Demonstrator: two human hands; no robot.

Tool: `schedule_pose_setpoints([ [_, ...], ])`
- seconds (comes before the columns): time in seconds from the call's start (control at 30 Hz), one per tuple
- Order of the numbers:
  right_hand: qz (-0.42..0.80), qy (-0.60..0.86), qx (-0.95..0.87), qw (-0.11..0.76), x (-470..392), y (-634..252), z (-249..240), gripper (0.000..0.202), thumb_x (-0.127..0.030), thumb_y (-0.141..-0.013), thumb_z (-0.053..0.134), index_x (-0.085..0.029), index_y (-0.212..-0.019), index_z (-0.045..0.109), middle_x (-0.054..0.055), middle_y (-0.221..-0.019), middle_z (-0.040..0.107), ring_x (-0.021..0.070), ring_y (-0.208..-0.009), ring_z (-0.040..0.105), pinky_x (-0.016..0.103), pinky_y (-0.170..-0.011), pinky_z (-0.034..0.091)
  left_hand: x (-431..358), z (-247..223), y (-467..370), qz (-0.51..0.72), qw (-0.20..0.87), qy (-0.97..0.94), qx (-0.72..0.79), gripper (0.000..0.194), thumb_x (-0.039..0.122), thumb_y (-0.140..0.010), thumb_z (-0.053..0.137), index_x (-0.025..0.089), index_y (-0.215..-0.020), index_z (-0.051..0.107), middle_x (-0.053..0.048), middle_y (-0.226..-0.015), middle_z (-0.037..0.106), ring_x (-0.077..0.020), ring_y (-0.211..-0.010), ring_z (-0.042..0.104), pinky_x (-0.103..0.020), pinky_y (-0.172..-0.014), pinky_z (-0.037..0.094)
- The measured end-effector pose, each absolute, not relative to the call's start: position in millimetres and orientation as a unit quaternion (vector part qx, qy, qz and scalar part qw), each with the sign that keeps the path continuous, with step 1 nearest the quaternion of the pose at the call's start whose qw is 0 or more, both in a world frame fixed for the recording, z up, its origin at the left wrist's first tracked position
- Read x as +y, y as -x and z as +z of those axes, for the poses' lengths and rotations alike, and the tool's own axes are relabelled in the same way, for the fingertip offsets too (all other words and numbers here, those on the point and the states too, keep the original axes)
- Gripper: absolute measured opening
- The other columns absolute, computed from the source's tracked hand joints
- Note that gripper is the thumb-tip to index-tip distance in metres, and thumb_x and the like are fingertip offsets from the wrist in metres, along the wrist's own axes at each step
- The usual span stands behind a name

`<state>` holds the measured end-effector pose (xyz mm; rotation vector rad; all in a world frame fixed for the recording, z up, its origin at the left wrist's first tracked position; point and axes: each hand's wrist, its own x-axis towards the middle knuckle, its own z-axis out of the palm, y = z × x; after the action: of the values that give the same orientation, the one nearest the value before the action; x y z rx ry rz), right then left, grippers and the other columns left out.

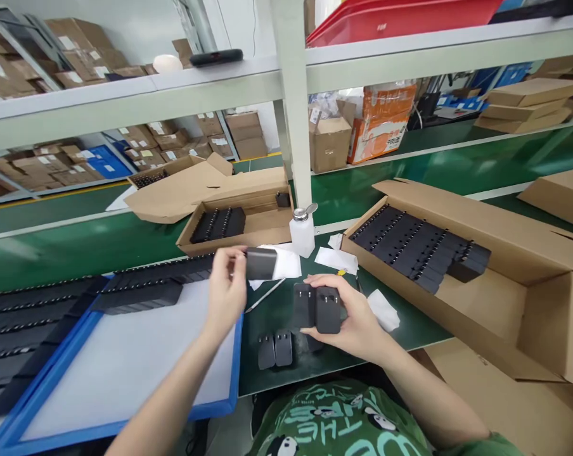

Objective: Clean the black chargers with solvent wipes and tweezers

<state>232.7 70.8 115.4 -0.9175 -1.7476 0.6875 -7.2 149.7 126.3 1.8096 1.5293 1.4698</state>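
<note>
The left hand (pixel 225 292) was raised above the green work mat (pixel 277 313), its fingers closed round one small dark grey plastic adapter block (pixel 260 263), which it held at the fingertips over the mat's far left part, just in front of a sheet of white paper (pixel 286 261). The right hand (pixel 355 320) lay low over the mat's near right part with its fingers curled about two more dark plastic adapter blocks (pixel 317 308), standing side by side and touching; the thumb pressed the nearer one. Whether those two blocks rested on the mat or were lifted clear of it could not be told.

At the mat's near edge, left of the right hand, a pair of smaller dark adapters (pixel 275 349) stood together. A thin metal rod (pixel 264 296) lay slantwise on the mat just below the left hand. Left of the mat sat a blue-framed white tray (pixel 120 361), with rows of black adapters (pixel 139 288) along its far side. Behind the mat stood a white plastic dispenser bottle with a metal top (pixel 302 233), and beside it an open shallow cardboard box (pixel 239 225) partly filled with black parts. Right of the mat, a long open cardboard carton (pixel 505 285) held packed rows of the same black blocks. A crumpled white wipe (pixel 384 310) lay just right of the right hand.
</note>
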Motion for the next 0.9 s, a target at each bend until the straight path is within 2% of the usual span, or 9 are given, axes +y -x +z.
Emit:
schedule_pose_setpoints([
  [0.13, 0.258, 0.380, -0.725, 0.513, 64, -229, 106, 0.056, -0.031, -0.079, 0.085, -0.027, -0.124, 0.052, 0.010, -0.123, 0.069, 0.0275, -0.121, 0.068, 0.040, -0.101, 0.058, 103, 117, -29, 0.522, 0.273, -0.603, 0.538, 0.027, 0.048, -0.103, 0.045, 0.024, -0.091, 0.052, 0.000, -0.083, 0.056, -0.0146, -0.071, 0.059, -0.028, -0.069, 0.058],
  [0.23, 0.248, 0.386, -0.715, 0.528, 59, -232, 101, 0.057, -0.032, -0.079, 0.085, -0.028, -0.125, 0.052, 0.009, -0.123, 0.068, 0.0274, -0.121, 0.068, 0.039, -0.099, 0.059, 83, 116, -36, 0.529, 0.325, -0.571, 0.537, 0.027, 0.049, -0.104, 0.043, 0.025, -0.094, 0.050, 0.002, -0.080, 0.051, -0.0120, -0.062, 0.057, -0.027, -0.059, 0.059],
  [0.33, 0.265, 0.398, -0.708, 0.520, 56, -236, 99, 0.058, -0.032, -0.078, 0.085, -0.029, -0.125, 0.052, 0.009, -0.123, 0.068, 0.0258, -0.117, 0.069, 0.037, -0.097, 0.059, 68, 118, -35, 0.533, 0.371, -0.554, 0.522, 0.030, 0.051, -0.104, 0.043, 0.029, -0.122, 0.052, -0.003, -0.099, 0.065, -0.0153, -0.074, 0.068, -0.029, -0.060, 0.062],
  [0.4, 0.275, 0.406, -0.706, 0.511, 55, -238, 99, 0.057, -0.033, -0.078, 0.085, -0.029, -0.125, 0.053, 0.008, -0.122, 0.068, 0.0250, -0.115, 0.069, 0.036, -0.096, 0.060, 59, 120, -34, 0.536, 0.403, -0.547, 0.501, 0.049, 0.051, -0.102, 0.048, 0.034, -0.147, 0.038, -0.009, -0.125, 0.067, -0.0202, -0.091, 0.073, -0.031, -0.063, 0.064],
  [0.47, 0.273, 0.414, -0.708, 0.503, 53, -240, 99, 0.056, -0.032, -0.079, 0.085, -0.029, -0.125, 0.053, 0.008, -0.121, 0.068, 0.0241, -0.113, 0.070, 0.035, -0.095, 0.060, 55, 121, -33, 0.532, 0.437, -0.541, 0.483, 0.064, 0.051, -0.099, 0.055, 0.035, -0.155, 0.030, -0.011, -0.138, 0.065, -0.0232, -0.098, 0.073, -0.030, -0.059, 0.064],
  [0.53, 0.260, 0.418, -0.715, 0.496, 52, -241, 99, 0.055, -0.031, -0.079, 0.084, -0.029, -0.124, 0.053, 0.008, -0.120, 0.068, 0.0234, -0.111, 0.070, 0.034, -0.094, 0.060, 56, 120, -35, 0.526, 0.459, -0.538, 0.471, 0.064, 0.054, -0.092, 0.066, 0.031, -0.148, 0.046, -0.012, -0.133, 0.070, -0.0245, -0.095, 0.075, -0.029, -0.055, 0.062],
  [0.63, 0.240, 0.416, -0.733, 0.482, 53, -242, 97, 0.054, -0.030, -0.080, 0.084, -0.028, -0.124, 0.053, 0.008, -0.121, 0.069, 0.0236, -0.111, 0.070, 0.034, -0.093, 0.060, 62, 117, -39, 0.545, 0.436, -0.548, 0.461, 0.061, 0.061, -0.072, 0.084, 0.024, -0.118, 0.070, -0.011, -0.117, 0.075, -0.0278, -0.100, 0.074, -0.034, -0.075, 0.065],
  [0.7, 0.244, 0.401, -0.746, 0.473, 56, -243, 97, 0.054, -0.031, -0.080, 0.084, -0.028, -0.125, 0.054, 0.009, -0.121, 0.069, 0.0237, -0.110, 0.070, 0.034, -0.093, 0.060, 63, 115, -43, 0.561, 0.394, -0.558, 0.467, 0.062, 0.063, -0.063, 0.088, 0.023, -0.109, 0.074, -0.010, -0.111, 0.073, -0.0281, -0.102, 0.072, -0.036, -0.081, 0.064],
  [0.9, 0.280, 0.344, -0.729, 0.522, 64, -249, 100, 0.055, -0.036, -0.080, 0.085, -0.028, -0.126, 0.055, 0.009, -0.123, 0.069, 0.0244, -0.116, 0.069, 0.034, -0.096, 0.059, 53, 115, -51, 0.538, 0.349, -0.598, 0.480, 0.071, 0.048, -0.061, 0.095, 0.030, -0.124, 0.070, -0.011, -0.127, 0.063, -0.0285, -0.111, 0.064, -0.025, -0.060, 0.062],
])
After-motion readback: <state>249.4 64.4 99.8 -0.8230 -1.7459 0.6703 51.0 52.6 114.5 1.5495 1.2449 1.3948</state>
